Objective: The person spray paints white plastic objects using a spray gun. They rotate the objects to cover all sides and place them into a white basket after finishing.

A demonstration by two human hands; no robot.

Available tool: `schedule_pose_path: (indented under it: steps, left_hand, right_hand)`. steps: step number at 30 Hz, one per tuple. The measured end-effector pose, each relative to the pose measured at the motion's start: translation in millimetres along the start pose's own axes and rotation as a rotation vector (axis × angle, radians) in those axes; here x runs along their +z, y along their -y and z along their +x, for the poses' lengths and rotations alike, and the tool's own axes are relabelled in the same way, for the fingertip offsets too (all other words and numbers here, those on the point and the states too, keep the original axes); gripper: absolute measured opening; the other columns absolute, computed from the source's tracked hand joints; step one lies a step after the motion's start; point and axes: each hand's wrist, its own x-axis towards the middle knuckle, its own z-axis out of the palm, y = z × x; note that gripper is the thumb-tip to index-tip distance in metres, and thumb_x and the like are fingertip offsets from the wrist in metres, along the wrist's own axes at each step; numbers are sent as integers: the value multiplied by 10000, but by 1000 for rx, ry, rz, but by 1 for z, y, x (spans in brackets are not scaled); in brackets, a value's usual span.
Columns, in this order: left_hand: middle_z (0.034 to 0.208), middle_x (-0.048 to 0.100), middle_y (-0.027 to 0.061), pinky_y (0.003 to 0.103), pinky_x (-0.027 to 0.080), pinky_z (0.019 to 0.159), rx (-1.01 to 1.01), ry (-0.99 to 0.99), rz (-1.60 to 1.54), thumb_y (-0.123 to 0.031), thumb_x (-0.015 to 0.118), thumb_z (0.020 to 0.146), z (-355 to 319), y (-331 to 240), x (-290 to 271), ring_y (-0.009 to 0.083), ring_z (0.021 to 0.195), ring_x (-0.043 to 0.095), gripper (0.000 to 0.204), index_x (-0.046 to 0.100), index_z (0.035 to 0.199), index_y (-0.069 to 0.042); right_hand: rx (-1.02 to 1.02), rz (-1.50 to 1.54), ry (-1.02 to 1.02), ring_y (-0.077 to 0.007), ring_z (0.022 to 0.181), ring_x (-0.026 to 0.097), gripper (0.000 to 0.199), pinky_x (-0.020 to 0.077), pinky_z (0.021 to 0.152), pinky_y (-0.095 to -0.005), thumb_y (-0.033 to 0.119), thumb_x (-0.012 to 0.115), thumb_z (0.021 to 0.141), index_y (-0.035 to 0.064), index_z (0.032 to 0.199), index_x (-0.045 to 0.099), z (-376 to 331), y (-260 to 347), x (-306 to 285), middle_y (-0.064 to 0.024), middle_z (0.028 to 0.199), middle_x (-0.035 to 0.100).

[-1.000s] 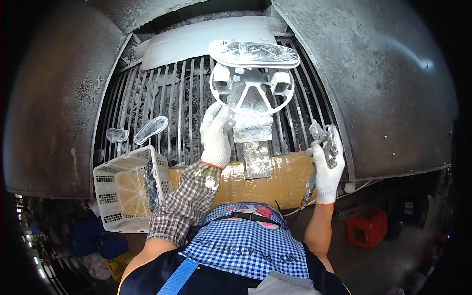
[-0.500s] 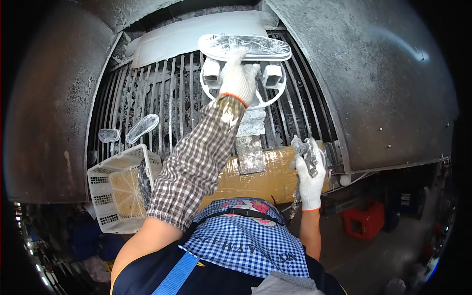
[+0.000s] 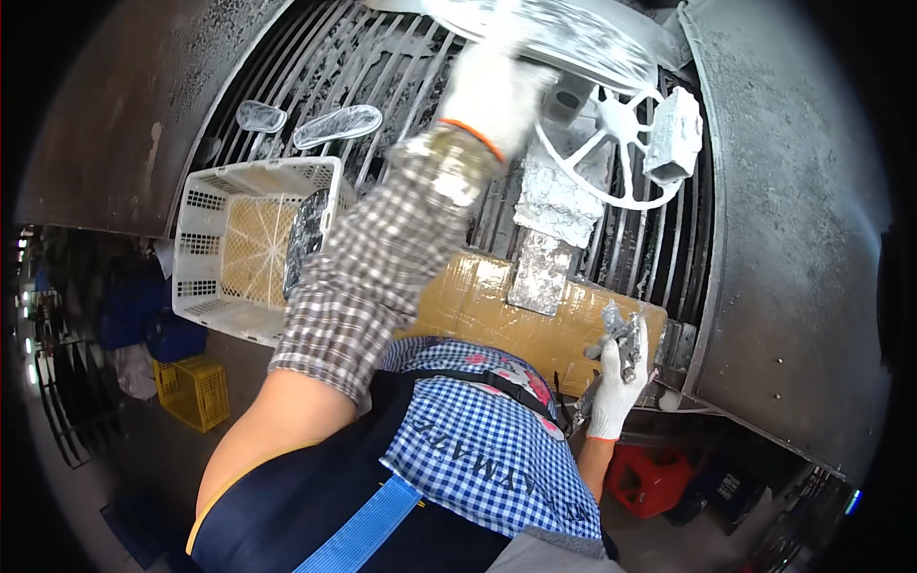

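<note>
My left hand (image 3: 489,94), in a white glove blurred by motion, grips a long white oval piece (image 3: 564,36) with clear film on its face. The piece is tilted at the upper edge of the view, partly over a white spoked wheel stand (image 3: 623,143). Two coated square blocks, including the right block (image 3: 673,138), sit on the wheel. Near the front right, my gloved right hand (image 3: 621,382) is closed around a grey-crusted spray gun (image 3: 626,342), apart from the oval piece.
Metal bars (image 3: 401,72) run beneath the work between dark side panels (image 3: 793,191). Two small film-covered ovals lie left, one being the longer oval (image 3: 338,126). A white plastic basket (image 3: 196,248) stands nearby. Brown cardboard (image 3: 478,296) lines the front edge.
My left hand has brought the oval piece leftward relative to the wheel stand, uncovering its spokes and right block. My right hand still holds the spray gun. The view has turned.
</note>
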Motion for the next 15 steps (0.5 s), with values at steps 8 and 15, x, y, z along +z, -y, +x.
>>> schedule_pose_path:
  steps: [8, 15]
  left_hand:
    - [1488, 502, 281, 662, 435, 1228, -777, -610, -1173, 114, 521, 965, -16, 146, -76, 455, 1393, 540, 600, 356, 1538, 50]
    - [1488, 544, 288, 652, 528, 1133, -1185, -750, -1165, 53, 549, 1001, -165, 251, -40, 463, 1345, 589, 554, 391, 1531, 21]
  right_hand:
    - [31, -8, 74, -153, 945, 647, 622, 560, 802, -301, 96, 707, 992, -42, 1560, 497, -2, 8, 23, -79, 1257, 545]
    - [107, -43, 94, -148, 971, 630, 605, 561, 851, -304, 97, 688, 996, -26, 1560, 507, -3, 23, 26, -78, 1293, 549]
